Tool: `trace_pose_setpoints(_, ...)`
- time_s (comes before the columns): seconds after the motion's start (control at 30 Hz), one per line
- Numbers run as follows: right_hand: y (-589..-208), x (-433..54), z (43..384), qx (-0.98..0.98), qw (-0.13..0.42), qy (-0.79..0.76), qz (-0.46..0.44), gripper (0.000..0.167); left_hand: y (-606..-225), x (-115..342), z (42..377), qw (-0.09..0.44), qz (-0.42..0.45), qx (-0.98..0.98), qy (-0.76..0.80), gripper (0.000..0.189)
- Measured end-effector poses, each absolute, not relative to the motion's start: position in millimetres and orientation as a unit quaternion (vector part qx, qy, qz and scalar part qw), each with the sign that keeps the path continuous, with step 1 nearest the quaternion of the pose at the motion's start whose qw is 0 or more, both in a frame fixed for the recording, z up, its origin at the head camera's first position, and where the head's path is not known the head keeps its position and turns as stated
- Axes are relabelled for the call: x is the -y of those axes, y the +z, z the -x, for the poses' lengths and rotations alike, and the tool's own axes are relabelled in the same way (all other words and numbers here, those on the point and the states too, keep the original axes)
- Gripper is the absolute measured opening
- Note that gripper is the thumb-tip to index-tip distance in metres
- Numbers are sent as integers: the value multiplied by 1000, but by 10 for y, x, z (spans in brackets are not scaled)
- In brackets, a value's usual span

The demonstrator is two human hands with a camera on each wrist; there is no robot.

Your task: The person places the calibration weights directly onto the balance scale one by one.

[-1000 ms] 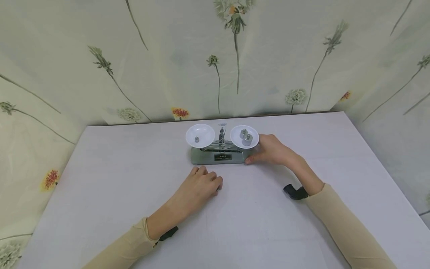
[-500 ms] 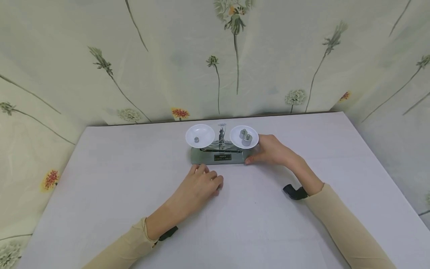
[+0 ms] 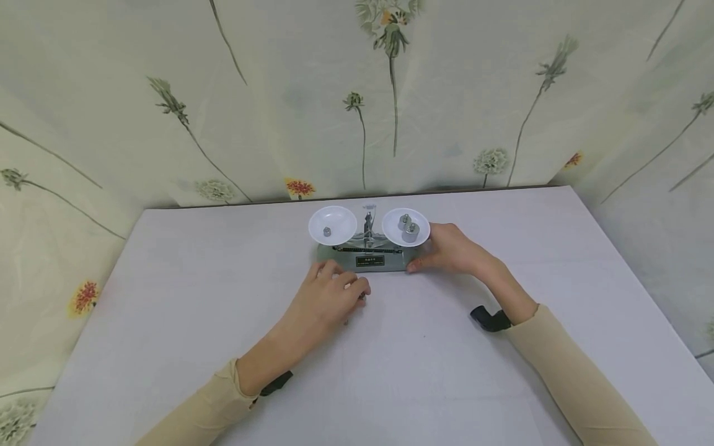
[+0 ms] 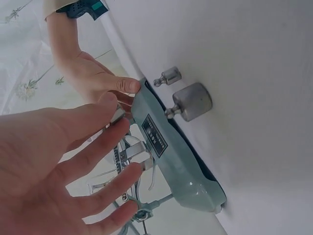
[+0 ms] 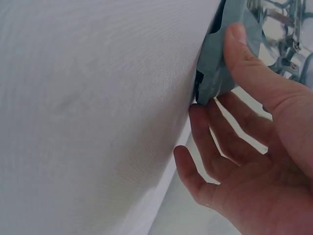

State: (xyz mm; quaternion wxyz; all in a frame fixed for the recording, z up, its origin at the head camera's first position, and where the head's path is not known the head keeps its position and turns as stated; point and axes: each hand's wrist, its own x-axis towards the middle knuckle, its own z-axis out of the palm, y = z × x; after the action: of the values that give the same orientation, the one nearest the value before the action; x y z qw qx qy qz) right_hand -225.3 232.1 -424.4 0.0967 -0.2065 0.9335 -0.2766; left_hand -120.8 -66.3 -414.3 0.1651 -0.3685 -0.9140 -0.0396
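A green-grey balance scale (image 3: 337, 263) with two white pans stands at the back middle of the table. One small metal weight (image 3: 326, 231) is in the left pan (image 3: 334, 214); two larger weights (image 3: 411, 231) sit in the right pan (image 3: 390, 235). Between thumb and index finger my left hand (image 3: 320, 300) pinches a small metal weight (image 4: 118, 114), its other fingers spread before the scale's front. My right hand (image 3: 457, 249) grips the right end of the base, thumb (image 5: 238, 34) on the front face and fingers behind.
On the white table (image 3: 424, 371), a large cylindrical weight (image 4: 193, 102) and a smaller one (image 4: 171, 76) stand in front of the scale, mostly hidden under the left hand in the head view. A flowered cloth (image 3: 268, 93) hangs behind the table.
My left hand has risen and moved slightly forward toward the scale, with the small weight between its fingers. My right hand and the scale have stayed in place.
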Motion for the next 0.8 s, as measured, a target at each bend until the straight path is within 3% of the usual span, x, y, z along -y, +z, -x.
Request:
trace_pose_setpoints(0.53,-4242,-2330,2245,-933,92,-275,214,79,-3924,717,1292,247,332,906,-91,13)
trace_pose_setpoints(0.8,-4237,-2327,2242,-931,89,-279,217,80,-3891,746,1296,239,322,911,-101,15)
